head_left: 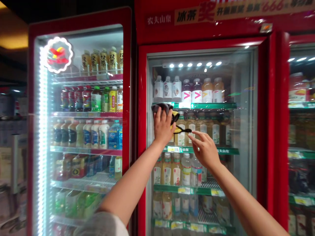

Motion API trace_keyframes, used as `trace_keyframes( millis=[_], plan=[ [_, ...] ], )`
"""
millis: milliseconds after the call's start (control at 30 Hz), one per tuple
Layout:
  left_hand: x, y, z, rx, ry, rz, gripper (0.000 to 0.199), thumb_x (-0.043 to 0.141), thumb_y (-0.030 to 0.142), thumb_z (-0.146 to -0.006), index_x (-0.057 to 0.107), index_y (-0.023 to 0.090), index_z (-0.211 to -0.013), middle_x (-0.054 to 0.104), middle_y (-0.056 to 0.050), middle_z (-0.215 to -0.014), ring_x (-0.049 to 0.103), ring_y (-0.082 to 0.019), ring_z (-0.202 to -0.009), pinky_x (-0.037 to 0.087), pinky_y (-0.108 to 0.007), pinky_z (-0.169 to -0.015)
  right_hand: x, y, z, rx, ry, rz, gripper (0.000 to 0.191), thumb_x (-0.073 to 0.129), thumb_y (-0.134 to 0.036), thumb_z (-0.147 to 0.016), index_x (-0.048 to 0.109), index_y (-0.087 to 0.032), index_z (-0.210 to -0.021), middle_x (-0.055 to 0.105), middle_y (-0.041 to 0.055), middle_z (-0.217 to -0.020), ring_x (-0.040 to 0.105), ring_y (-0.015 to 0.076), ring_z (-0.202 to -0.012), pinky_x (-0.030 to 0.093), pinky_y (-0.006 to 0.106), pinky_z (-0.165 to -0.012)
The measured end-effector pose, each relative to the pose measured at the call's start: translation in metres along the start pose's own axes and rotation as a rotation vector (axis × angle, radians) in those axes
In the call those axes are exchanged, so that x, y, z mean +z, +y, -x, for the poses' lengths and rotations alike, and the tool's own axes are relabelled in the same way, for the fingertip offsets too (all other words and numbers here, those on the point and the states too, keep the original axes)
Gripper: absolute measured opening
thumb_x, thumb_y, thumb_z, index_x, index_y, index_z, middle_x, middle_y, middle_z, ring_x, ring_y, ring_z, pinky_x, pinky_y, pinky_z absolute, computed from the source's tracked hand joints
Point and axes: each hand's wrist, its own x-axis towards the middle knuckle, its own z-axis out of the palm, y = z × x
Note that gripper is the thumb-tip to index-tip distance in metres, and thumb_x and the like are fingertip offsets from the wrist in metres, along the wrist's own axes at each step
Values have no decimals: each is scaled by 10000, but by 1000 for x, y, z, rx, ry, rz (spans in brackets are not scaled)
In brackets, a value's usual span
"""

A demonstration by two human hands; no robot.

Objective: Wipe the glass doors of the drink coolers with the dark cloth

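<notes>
My left hand [163,126] lies over a grey and yellow cloth [176,117] with black edging, pressing it against the glass door [246,131] of the middle red fridge. The cloth bunches up above and beside the fingers, and a dark, narrow strip of its edging sticks out to the right. Close to the end of that strip is my right hand [205,147], its fingers apart and slightly bent. Its fingertips are at or just off the strip; I cannot tell whether they touch it. Several bottles [197,90] stand on shelves behind the glass.
A second red-framed fridge [129,65] with lit shelves of drinks stands at the left, with a bright light strip [43,141] down its side. Another glass-fronted section [302,131] is at the right edge. Red framing [264,114] runs between the doors.
</notes>
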Motion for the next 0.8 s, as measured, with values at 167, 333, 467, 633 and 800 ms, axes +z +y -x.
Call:
trace_keyframes(
  millis=[167,333,467,633,800],
  plan=[
    [-1,-7,43,303,-156,32,611,625,359,-906,492,261,-1494,466,-105,-1594,278,-310,-1556,199,-536,-1286,-9,15,19,-4,-24,-7,411,526,-112,-921,725,-260,-1248,683,110,-1289,603,273,-1130,540,436,-922],
    [5,1,14,-66,77,11,628,582,360,-931,454,169,-1515,461,-189,-1578,228,-360,-1565,212,-600,-1260,-20,41,26,23,-14,22,387,522,-113,-930,727,-237,-1234,695,112,-1263,610,262,-1118,533,406,-909],
    [15,35,0,92,-3,49,632,591,342,-924,451,209,-1526,429,-142,-1612,236,-351,-1563,171,-588,-1279,-28,54,26,55,16,42,402,515,-99,-926,711,-230,-1251,696,108,-1262,610,259,-1108,527,400,-907],
    [12,33,34,447,-220,81,604,657,344,-874,532,307,-1464,497,-67,-1575,302,-310,-1545,164,-556,-1291,-39,69,38,80,-10,72,425,513,-66,-905,711,-220,-1249,699,111,-1269,613,262,-1116,533,413,-918],
    [25,63,-3,98,32,87,627,626,323,-894,488,226,-1498,440,-126,-1608,253,-349,-1557,167,-607,-1278,-49,90,47,104,-22,100,412,500,-62,-914,718,-192,-1239,702,122,-1271,618,266,-1136,551,413,-923]
  ],
)
